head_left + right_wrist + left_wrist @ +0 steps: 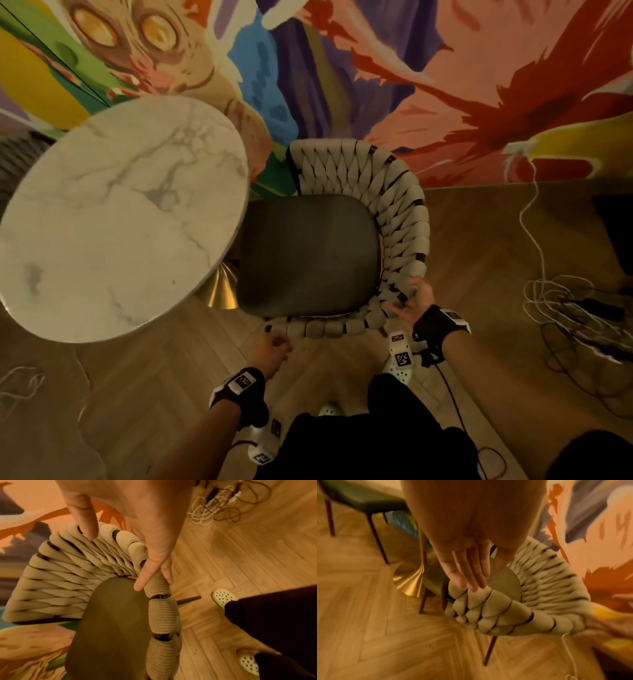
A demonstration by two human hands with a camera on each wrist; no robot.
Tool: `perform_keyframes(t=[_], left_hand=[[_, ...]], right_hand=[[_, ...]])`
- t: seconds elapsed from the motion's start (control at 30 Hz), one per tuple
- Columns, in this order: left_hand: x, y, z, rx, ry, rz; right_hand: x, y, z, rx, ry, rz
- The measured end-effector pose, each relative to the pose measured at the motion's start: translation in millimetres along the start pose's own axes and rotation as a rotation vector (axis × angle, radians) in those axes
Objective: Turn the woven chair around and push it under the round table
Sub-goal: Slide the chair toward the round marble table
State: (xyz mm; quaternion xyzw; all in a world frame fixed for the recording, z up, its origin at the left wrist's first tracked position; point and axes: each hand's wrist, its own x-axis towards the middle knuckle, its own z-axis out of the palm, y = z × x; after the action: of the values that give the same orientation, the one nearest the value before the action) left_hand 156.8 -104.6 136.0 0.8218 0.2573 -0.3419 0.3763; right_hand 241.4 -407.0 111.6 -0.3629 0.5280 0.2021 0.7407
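The woven chair (400,219) stands right of the round marble table (120,212), its open front facing the table. Its dark seat (308,253) reaches just under the tabletop's edge. My right hand (411,301) holds the near right corner of the woven back. In the right wrist view this hand (152,563) straddles the rim (157,584), index finger inside, other fingers outside. My left hand (274,346) is at the near left end of the weave. Its straight fingers (476,574) touch the rim's end (479,597), thumb on the seat side.
The table's gold flared base (222,287) stands beside the seat. A painted mural wall (445,85) is close behind the chair. Tangled cables (565,308) lie on the wooden floor at right. My feet in white clogs (399,356) are just behind the chair. Another dark-seated chair (359,497) stands beyond the table.
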Motion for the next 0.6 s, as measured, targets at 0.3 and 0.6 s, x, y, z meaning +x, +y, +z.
perform_keyframes(t=[0.3,0.6], left_hand=[[49,53,31,0.325,0.063,0.112],[112,81,8,0.643,-0.088,0.151]], right_hand=[[51,-82,40,-0.557,-0.132,0.008],[65,-198,100,-1.942,0.093,-0.4]])
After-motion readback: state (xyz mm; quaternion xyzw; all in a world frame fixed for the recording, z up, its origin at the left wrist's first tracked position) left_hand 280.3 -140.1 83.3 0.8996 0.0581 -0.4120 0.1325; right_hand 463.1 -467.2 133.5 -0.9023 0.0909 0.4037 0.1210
